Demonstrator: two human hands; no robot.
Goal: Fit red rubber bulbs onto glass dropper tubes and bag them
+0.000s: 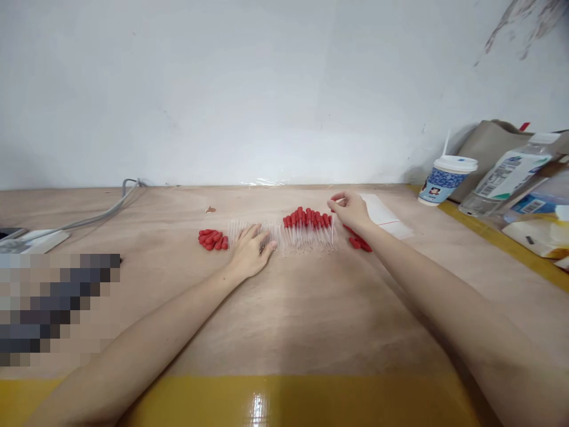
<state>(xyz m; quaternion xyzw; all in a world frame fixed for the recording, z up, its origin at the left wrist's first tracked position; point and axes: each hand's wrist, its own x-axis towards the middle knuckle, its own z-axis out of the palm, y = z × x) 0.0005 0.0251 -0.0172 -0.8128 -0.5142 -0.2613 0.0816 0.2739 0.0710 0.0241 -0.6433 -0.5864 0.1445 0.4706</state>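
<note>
My left hand (250, 252) lies flat on the wooden table (284, 314), fingers spread over a row of clear glass tubes (249, 232). A small heap of red rubber bulbs (213, 239) sits just left of it. To its right stands a row of assembled droppers with red bulbs (308, 228). My right hand (351, 210) hovers at the right end of that row, fingers pinched on a small red piece, probably a bulb. More red bulbs (359, 242) lie under my right wrist.
A white paper sheet (384, 216) lies behind my right hand. A paper cup with lid and straw (446, 178), a plastic bottle (507, 175) and packages (540, 231) stand at the right. A grey cable (98, 216) runs at the left. Yellow tape (284, 403) edges the table front.
</note>
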